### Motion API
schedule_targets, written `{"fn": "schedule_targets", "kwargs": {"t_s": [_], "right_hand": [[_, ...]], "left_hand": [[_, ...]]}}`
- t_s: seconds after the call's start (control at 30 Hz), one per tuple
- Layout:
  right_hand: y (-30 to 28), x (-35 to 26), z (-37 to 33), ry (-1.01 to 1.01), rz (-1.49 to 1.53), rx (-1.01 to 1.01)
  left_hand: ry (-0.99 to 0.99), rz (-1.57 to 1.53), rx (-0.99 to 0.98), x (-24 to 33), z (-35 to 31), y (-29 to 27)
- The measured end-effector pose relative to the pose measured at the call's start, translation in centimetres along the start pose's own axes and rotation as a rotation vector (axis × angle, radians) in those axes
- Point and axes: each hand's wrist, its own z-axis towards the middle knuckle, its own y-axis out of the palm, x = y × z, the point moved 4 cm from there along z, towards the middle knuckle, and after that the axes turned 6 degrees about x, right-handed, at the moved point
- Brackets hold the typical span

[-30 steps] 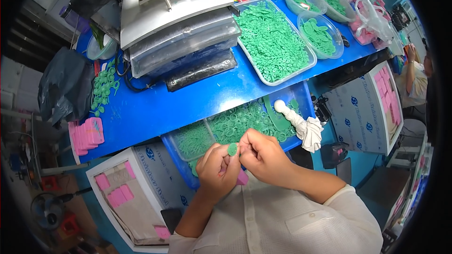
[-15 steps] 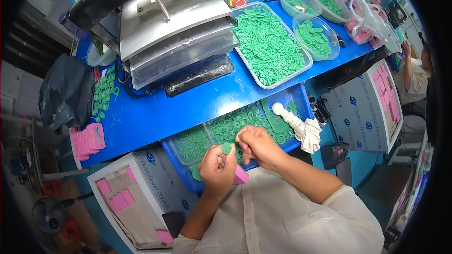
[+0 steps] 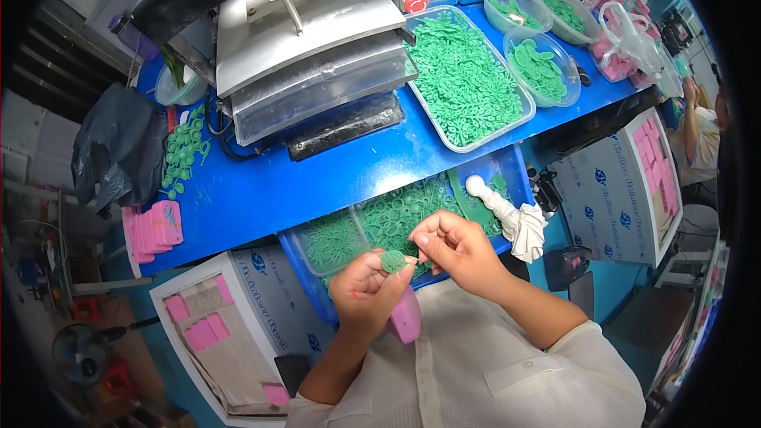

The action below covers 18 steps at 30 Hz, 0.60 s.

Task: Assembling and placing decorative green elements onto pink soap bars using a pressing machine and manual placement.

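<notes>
Between the thumb and fingers of my left hand (image 3: 365,292) is a small round green openwork piece (image 3: 393,261), tilted toward me. My right hand (image 3: 469,257) is closed in a pinch just right of it; whatever its fingertips hold, if anything, is too small to make out. A pink block (image 3: 406,317) shows below my left hand, against my shirt; whether the palm grips it is hidden. Both hands are over a blue drawer-like bin (image 3: 295,269), whose clear compartments hold many loose green rings and thin branching bits.
A press-like machine (image 3: 317,71) stands on the blue table (image 3: 261,198). Right of it are a clear tray (image 3: 458,147) and bowls of green pieces. A white cloth bundle (image 3: 523,231) rests on the bin's right edge. Pink blocks (image 3: 158,226) stand at the table's left end.
The round green piece has turned to show more of its face and moved slightly right. The right hand has moved right, and more of the pink block shows. The whole view has shifted slightly.
</notes>
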Motion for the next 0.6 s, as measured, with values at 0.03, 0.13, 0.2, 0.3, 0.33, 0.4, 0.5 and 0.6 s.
{"fn": "schedule_targets", "kwargs": {"t_s": [0.03,0.13,0.2,0.3,0.33,0.4,0.5,0.6], "right_hand": [[0.1,-0.4,-0.2,-0.024,0.007,-0.012],[0.3,-1.7,-0.9,-0.025,-0.028,-0.038],[0.4,-2.2,-1.2,-0.072,-0.022,-0.03],[0.6,-3.3,-1.9,-0.148,-0.019,-0.026],[0.6,-3.6,-2.1,-0.172,-0.018,-0.034],[0.7,-3.9,-2.3,-0.19,-0.03,-0.033],[0.6,-4.2,-2.4,-0.21,-0.055,-0.04],[0.6,-4.3,-2.4,-0.21,-0.06,-0.054]], "left_hand": [[0.021,0.021,-0.012,0.3,0.1,0.3],[0.03,0.039,-0.029,0.5,0.0,0.6],[0.019,0.036,-0.033,0.3,-0.1,0.7],[-0.004,0.087,-0.048,0.5,-0.4,0.6],[-0.003,0.111,-0.069,0.5,-0.4,0.6],[-0.004,0.135,-0.089,0.7,-0.4,0.8],[-0.042,0.096,-0.113,1.1,-0.3,1.2],[-0.094,0.063,-0.13,0.9,-0.3,1.1]]}}
